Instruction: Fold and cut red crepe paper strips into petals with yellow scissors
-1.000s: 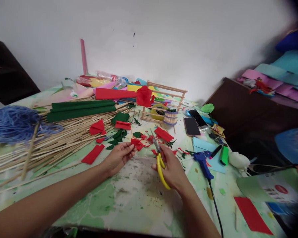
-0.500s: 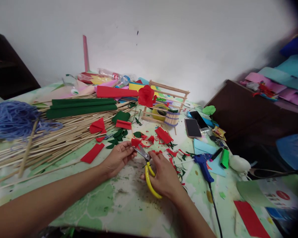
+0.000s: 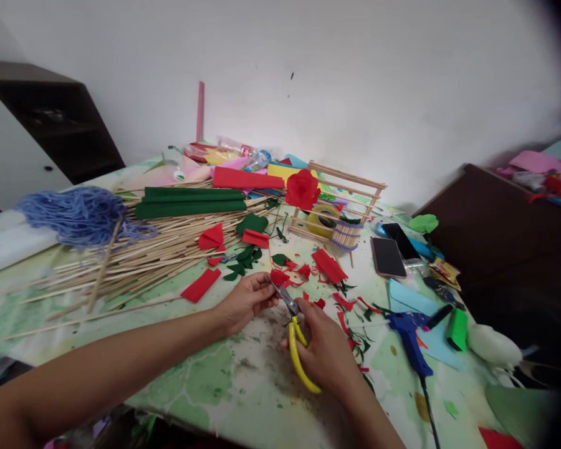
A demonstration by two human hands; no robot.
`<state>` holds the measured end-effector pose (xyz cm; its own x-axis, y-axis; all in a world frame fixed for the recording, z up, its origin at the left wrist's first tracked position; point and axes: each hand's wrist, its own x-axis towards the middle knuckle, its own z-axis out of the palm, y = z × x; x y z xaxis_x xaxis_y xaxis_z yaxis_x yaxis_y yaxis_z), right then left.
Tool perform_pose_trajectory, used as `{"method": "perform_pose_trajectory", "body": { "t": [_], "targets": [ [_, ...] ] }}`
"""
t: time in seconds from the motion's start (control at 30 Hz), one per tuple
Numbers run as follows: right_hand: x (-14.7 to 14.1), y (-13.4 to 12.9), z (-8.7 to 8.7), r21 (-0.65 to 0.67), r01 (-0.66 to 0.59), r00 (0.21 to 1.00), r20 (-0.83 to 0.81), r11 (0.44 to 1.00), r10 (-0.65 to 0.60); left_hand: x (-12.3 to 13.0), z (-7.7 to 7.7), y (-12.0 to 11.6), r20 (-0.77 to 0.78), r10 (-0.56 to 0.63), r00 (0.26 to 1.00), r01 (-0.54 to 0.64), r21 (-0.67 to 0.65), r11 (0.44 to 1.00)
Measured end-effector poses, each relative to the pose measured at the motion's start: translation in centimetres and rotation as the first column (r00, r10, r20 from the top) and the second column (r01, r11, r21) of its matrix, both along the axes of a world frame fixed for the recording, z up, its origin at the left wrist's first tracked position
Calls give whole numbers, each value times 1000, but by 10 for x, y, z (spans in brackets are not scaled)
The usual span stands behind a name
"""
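1. Pinching a small red piece point(image 3: 279, 278), the left hand point(image 3: 250, 299) has its grip clamped at the piece's edge, seemingly so the rest pokes out for cutting.
2. And there are the scissors point(image 3: 297, 358), the right hand's point(image 3: 325, 346) grip wrapped round their yellow handles, tips angled at the left hand, presumably for fine control; whether they bite, I can't tell.
3. Red and green scraps point(image 3: 345, 302) litter the counter point(image 3: 210, 380) just beyond, leaving its near side roomier!
4. Out right lies the glue gun point(image 3: 414, 349), handle facing the person, perhaps for easy reach; sticks point(image 3: 168, 249) sprawl leftward, out of the hands' way.
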<state>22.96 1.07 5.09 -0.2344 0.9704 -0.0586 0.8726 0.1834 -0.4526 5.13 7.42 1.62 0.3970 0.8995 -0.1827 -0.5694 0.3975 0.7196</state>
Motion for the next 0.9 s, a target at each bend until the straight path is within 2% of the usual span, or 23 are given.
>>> {"method": "perform_pose_trajectory", "body": {
  "t": [0.43, 0.9],
  "targets": [
    [-1, -2, 5, 43, -8, 1000, -18, 999, 9, 0, 2, -1, -11, 2, 1000, -2, 8, 1000],
    [0, -1, 2, 56, -3, 1000, 4, 998, 3, -2, -5, 1, -35, -28, 999, 30, 43, 999]
  ]
}}
